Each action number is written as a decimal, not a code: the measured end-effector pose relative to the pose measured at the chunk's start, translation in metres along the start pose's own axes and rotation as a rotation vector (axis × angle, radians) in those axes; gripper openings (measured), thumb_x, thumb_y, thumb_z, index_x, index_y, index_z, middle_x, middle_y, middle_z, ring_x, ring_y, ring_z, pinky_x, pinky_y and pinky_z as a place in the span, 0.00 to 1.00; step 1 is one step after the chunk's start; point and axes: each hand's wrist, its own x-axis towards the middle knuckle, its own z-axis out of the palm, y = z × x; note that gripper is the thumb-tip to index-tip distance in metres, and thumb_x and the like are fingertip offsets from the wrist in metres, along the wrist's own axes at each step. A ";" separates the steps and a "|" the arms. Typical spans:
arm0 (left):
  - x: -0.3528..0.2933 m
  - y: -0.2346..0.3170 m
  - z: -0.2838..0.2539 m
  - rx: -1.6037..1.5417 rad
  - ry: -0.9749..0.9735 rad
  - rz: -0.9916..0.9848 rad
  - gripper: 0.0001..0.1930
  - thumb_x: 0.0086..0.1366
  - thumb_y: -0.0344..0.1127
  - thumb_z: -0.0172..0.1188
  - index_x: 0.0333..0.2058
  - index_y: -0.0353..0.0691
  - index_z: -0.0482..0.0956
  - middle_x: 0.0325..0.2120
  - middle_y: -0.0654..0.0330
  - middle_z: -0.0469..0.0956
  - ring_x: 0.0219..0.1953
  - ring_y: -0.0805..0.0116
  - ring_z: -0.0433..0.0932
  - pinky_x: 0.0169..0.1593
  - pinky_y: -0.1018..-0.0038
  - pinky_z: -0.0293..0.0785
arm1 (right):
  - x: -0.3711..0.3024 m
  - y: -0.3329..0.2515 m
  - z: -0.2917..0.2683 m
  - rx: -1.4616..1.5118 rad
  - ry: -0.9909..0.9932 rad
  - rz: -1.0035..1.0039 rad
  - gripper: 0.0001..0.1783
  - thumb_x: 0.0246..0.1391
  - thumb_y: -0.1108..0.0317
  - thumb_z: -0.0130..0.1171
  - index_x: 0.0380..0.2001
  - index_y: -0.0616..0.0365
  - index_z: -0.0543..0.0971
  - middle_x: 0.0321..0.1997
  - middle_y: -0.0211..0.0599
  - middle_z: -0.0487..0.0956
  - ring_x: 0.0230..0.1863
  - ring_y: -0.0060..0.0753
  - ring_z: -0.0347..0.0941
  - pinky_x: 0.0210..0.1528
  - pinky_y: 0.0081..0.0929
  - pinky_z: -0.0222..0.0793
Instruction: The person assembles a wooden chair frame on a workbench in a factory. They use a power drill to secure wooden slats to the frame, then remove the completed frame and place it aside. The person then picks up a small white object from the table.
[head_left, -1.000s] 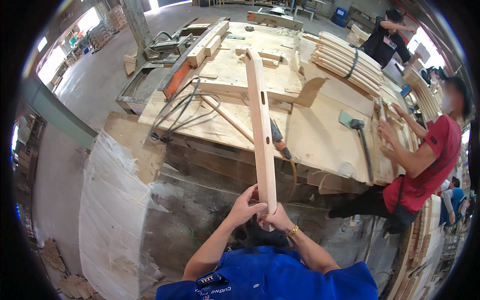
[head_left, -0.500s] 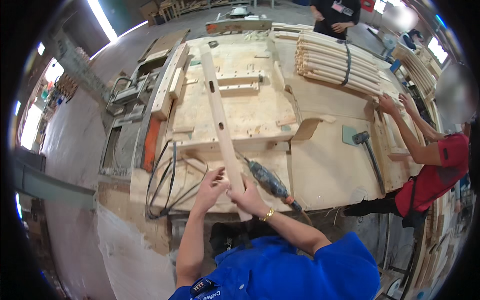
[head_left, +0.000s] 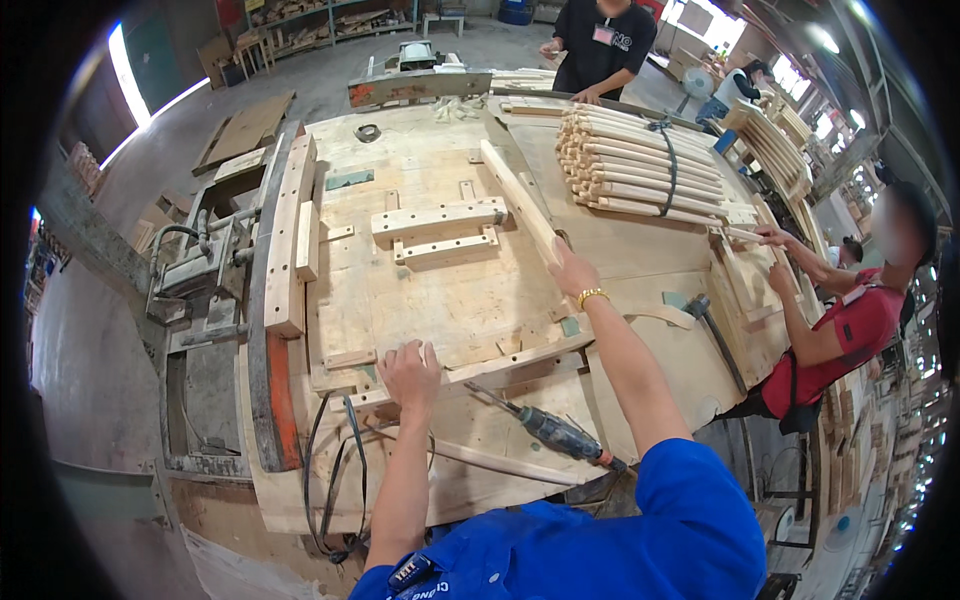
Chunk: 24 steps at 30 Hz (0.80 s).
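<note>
My right hand (head_left: 575,275), with a gold bracelet at its wrist, is closed on the near end of a long pale wooden slat (head_left: 520,203). That slat slants across the right side of the wooden jig board (head_left: 375,285). My left hand (head_left: 410,378) holds nothing; its fingers are spread over the left part of the jig's front rail (head_left: 510,362). Drilled wooden blocks (head_left: 440,220) are fixed in the middle of the board. Just in front of the rail lies a power drill (head_left: 560,435) with a long bit, pointing up and left.
Black cable (head_left: 345,460) loops at the front left. A metal clamp machine (head_left: 205,290) borders the left side. Farther right are a strapped bundle of wooden sticks (head_left: 645,165) and a hammer (head_left: 715,335). A co-worker in red (head_left: 865,330) handles wood; another in black (head_left: 600,50) stands behind.
The slat, earlier between both hands close to my body, is now out over the jig's right side in my right hand. My left hand has released it and lies on the rail.
</note>
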 end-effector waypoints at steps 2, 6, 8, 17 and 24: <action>-0.001 -0.008 -0.001 0.025 0.037 0.044 0.08 0.56 0.40 0.60 0.31 0.44 0.80 0.23 0.62 0.77 0.33 0.63 0.73 0.44 0.64 0.63 | 0.012 0.000 0.012 -0.026 -0.032 0.028 0.37 0.54 0.53 0.50 0.66 0.38 0.52 0.44 0.54 0.78 0.45 0.56 0.74 0.49 0.48 0.68; 0.000 0.001 0.002 -0.016 -0.014 0.042 0.07 0.55 0.39 0.60 0.30 0.43 0.79 0.24 0.61 0.77 0.33 0.62 0.72 0.43 0.64 0.63 | 0.017 0.020 0.039 -0.165 0.047 0.094 0.36 0.55 0.54 0.50 0.66 0.37 0.51 0.37 0.52 0.79 0.40 0.55 0.76 0.44 0.49 0.70; 0.002 -0.007 -0.003 0.006 0.008 0.047 0.07 0.55 0.38 0.61 0.30 0.43 0.79 0.23 0.62 0.76 0.33 0.61 0.72 0.44 0.64 0.63 | 0.017 0.010 0.045 -0.196 0.068 0.061 0.37 0.55 0.54 0.50 0.66 0.37 0.51 0.34 0.51 0.79 0.38 0.54 0.76 0.41 0.49 0.71; 0.003 0.001 0.003 -0.044 -0.055 0.086 0.05 0.54 0.34 0.61 0.30 0.42 0.79 0.24 0.61 0.77 0.32 0.60 0.72 0.42 0.65 0.65 | 0.012 0.026 0.052 -0.283 0.122 0.129 0.31 0.56 0.64 0.49 0.64 0.41 0.59 0.45 0.48 0.75 0.47 0.47 0.73 0.41 0.45 0.73; -0.003 0.000 0.002 -0.010 -0.107 0.085 0.04 0.55 0.33 0.59 0.29 0.41 0.79 0.24 0.59 0.77 0.32 0.59 0.73 0.42 0.64 0.66 | 0.014 0.012 0.036 -0.137 0.137 0.147 0.30 0.54 0.64 0.51 0.62 0.48 0.62 0.49 0.46 0.71 0.54 0.46 0.66 0.47 0.47 0.68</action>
